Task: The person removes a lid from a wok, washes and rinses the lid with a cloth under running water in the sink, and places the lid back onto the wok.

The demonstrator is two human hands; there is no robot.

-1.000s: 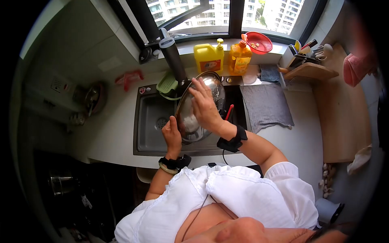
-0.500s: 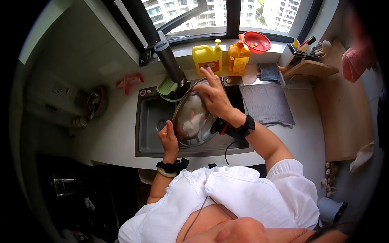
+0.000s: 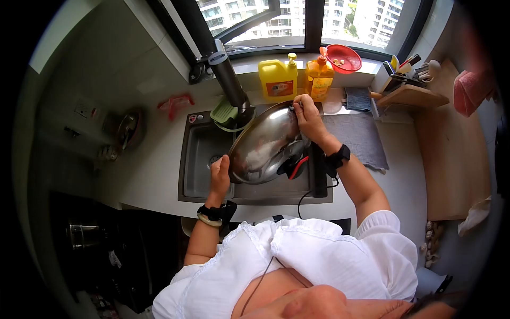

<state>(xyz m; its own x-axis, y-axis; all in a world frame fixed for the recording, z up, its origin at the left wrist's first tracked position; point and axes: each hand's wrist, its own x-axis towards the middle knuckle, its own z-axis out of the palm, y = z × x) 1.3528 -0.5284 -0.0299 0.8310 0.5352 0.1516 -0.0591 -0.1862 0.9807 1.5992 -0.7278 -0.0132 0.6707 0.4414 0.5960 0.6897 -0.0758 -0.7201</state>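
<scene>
A large round pot lid point(image 3: 265, 141), shiny and see-through or mirror-like, is held tilted over the sink point(image 3: 196, 198). Its black knob with a red strip point(image 3: 293, 167) points toward the lower right. My left hand point(image 3: 219, 174) grips the lid's left edge, thumb up along the rim. At the upper right edge, my right hand point(image 3: 311, 119) is closed on the rim, fingers bent over it. Behind the lid stands the dark faucet point(image 3: 231, 82), beside a green basket point(image 3: 225, 110).
A yellow jug point(image 3: 278, 80) and an orange soap bottle point(image 3: 319, 80) stand by the window, near a red colander point(image 3: 343, 58). A grey cloth point(image 3: 357, 139) lies right of the sink. Farther right are a knife holder point(image 3: 396, 80) and a wooden board point(image 3: 451, 165).
My right hand has gone from open fingers against the lid's face to gripping its upper right rim. The lid has turned, bringing its knob into fuller view.
</scene>
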